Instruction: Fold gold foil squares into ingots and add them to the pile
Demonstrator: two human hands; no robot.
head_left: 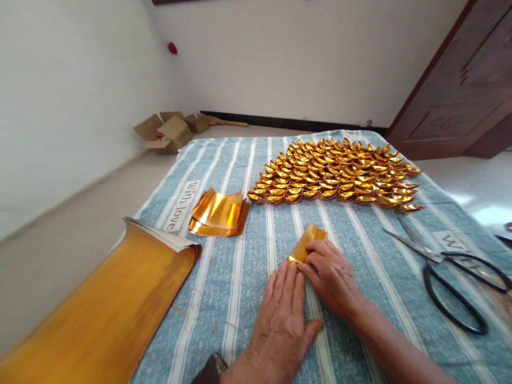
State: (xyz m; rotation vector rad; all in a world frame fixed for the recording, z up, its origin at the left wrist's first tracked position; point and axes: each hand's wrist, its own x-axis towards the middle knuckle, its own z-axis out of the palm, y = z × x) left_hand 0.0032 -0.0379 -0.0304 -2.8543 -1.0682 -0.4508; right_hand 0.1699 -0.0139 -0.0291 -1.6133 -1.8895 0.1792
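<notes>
A small piece of gold foil paper, partly folded, lies on the striped cloth in front of me. My left hand is flat, fingers stretched forward, with its fingertips at the near edge of the paper. My right hand has its fingers curled and pinches the paper's right side near the fold. To the left, a short stack of cut gold foil sheets curls upward at its ends. Beyond the hands stand rows of folded gold paper ingots, packed closely together.
Black-handled scissors lie part open at the right. A large stack of gold sheets hangs over the left table edge. The blue and white striped cloth covers the table. Cardboard boxes sit on the floor behind, and a wooden door stands at right.
</notes>
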